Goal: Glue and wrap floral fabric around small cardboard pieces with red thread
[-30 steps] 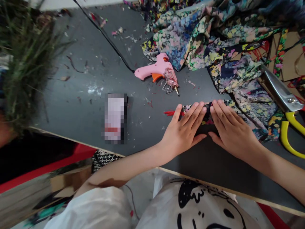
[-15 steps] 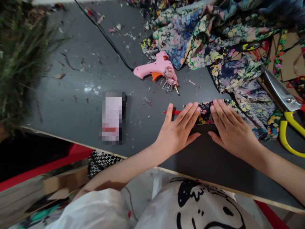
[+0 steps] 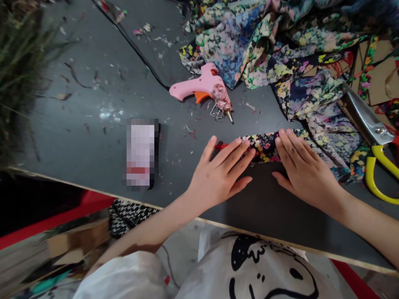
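A narrow folded strip of dark floral fabric (image 3: 264, 146) lies on the grey table. My left hand (image 3: 220, 170) rests flat over its left end, fingers stretched out. Red cord (image 3: 220, 146) shows beside that hand's index finger; where it runs under the hand is hidden. Across the strip's right part lies my right hand (image 3: 304, 164), palm down, fingers straight and thumb apart. Beyond the strip sits a pink glue gun (image 3: 199, 86) with an orange trigger, its metal nozzle pointing toward the strip.
Rumpled floral cloth (image 3: 224, 50) covers the far right. Large scissors (image 3: 378, 132) with yellow handles lie at the right edge. A phone (image 3: 140, 153) with a blurred screen is left of my hands. Dry grass stalks (image 3: 21, 79) fill the far left; a black cord (image 3: 134, 47) crosses the table.
My left hand has slid left along the strip, uncovering more of its floral print. My right hand has stayed in place. The view has shifted slightly.
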Tool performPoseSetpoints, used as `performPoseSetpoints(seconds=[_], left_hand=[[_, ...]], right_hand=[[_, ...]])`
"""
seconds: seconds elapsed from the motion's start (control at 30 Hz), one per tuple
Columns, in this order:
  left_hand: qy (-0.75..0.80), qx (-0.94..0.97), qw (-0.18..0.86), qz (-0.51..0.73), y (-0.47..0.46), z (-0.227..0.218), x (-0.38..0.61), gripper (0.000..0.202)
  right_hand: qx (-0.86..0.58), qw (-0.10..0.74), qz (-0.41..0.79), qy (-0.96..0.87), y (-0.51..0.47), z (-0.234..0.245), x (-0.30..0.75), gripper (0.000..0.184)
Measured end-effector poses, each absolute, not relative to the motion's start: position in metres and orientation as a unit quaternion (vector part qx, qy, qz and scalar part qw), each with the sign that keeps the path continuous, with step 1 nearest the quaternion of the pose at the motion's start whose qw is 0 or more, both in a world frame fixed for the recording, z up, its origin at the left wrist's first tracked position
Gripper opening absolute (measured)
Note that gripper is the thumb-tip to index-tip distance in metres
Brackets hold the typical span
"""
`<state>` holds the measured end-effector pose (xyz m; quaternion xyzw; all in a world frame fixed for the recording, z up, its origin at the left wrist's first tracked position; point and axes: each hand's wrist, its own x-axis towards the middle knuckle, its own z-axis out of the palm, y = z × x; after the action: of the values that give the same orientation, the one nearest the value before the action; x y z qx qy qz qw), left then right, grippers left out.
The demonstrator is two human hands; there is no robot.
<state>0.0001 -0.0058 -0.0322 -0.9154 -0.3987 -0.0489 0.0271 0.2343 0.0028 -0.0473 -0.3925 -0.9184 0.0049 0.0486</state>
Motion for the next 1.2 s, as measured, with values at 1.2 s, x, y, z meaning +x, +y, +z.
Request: performPoseSetpoints(seconds=[1.2], left_hand=[[-0.357, -0.925, 0.008, -0.131, 0.008, -0.051, -0.012, 0.044]], right_hand=[[-0.426, 0.064, 0.027, -0.902, -0.005, -0.048, 0.202, 0.066]])
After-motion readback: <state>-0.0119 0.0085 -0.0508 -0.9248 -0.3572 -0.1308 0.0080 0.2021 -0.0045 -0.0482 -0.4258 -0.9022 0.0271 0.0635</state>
